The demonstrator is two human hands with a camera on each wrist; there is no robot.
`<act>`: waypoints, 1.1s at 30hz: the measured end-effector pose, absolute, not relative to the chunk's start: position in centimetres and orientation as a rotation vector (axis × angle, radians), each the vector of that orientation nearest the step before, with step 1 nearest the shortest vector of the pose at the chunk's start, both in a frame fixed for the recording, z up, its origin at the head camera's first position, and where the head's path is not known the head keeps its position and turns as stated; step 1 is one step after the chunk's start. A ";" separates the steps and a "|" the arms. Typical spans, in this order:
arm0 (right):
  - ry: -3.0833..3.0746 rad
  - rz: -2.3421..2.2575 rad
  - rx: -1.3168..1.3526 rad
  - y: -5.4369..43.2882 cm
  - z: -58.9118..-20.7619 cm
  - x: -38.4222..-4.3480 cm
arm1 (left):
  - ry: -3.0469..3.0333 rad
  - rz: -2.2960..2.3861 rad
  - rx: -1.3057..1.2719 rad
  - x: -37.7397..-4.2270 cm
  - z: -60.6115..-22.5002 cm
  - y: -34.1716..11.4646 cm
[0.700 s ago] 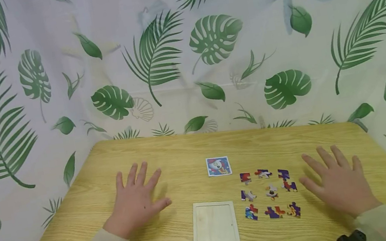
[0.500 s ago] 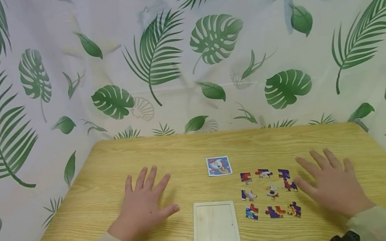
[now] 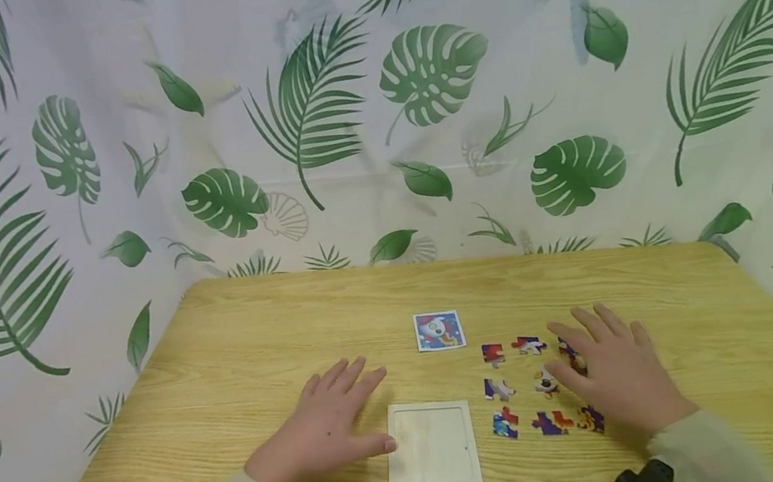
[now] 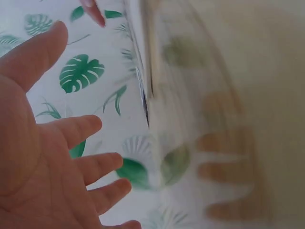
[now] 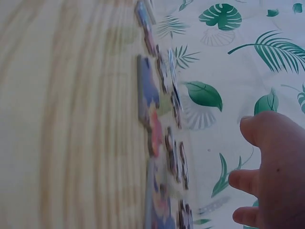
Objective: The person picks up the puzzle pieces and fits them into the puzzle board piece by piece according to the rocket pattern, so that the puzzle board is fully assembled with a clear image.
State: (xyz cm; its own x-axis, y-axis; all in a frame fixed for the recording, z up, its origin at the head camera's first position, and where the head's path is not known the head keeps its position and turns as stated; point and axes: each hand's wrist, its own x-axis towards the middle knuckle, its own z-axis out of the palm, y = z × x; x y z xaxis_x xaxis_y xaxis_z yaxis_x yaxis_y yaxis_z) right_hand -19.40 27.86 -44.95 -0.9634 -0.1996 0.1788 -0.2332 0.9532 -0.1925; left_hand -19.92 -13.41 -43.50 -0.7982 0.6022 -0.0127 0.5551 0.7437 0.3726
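Note:
My left hand (image 3: 326,432) is spread with straight, parted fingers, its thumb tip overlapping the left edge of a square, pale wooden puzzle tray (image 3: 430,449) in the head view. Over the right column of loose jigsaw pieces (image 3: 552,422) is my right hand (image 3: 616,373), fingers also spread; it partly hides some of them. Several purple, red and white pieces lie in rough rows right of the tray. Neither hand holds anything. In the left wrist view the left palm (image 4: 47,157) faces the camera; the right wrist view shows the right hand (image 5: 279,167) beyond the flat pieces (image 5: 148,86).
A small square picture card (image 3: 439,331) with a white cartoon figure lies behind the tray. The wood-grain table (image 3: 277,317) reaches back to a white curtain (image 3: 368,219) printed with green leaves. Dark straps (image 3: 644,480) with wrist cameras sit at both cuffs.
Both hands have moved inward: the left to the right, up to the tray's edge, and the right to the left, over the outer pieces. Tray, card and pieces stay put.

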 end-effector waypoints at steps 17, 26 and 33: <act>-2.979 0.553 0.467 23.1 -45.9 -22.5 | 2.488 0.602 1.095 -19.3 -45.4 -11.5; -2.984 0.589 0.490 22.4 -46.4 -23.4 | 2.591 0.514 1.037 -19.7 -45.4 -10.2; -3.003 0.542 0.513 22.3 -47.0 -23.3 | 2.607 0.581 0.996 -20.6 -46.1 -9.1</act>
State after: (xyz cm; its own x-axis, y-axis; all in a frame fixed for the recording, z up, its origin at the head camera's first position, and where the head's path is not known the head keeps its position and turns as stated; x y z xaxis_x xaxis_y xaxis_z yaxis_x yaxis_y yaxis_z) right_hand -23.34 22.27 -47.03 -0.9439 -0.3133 0.1042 -0.3299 0.8836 -0.3322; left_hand -20.63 -9.10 -46.06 -0.7190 0.6841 -0.1228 0.5672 0.6796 0.4652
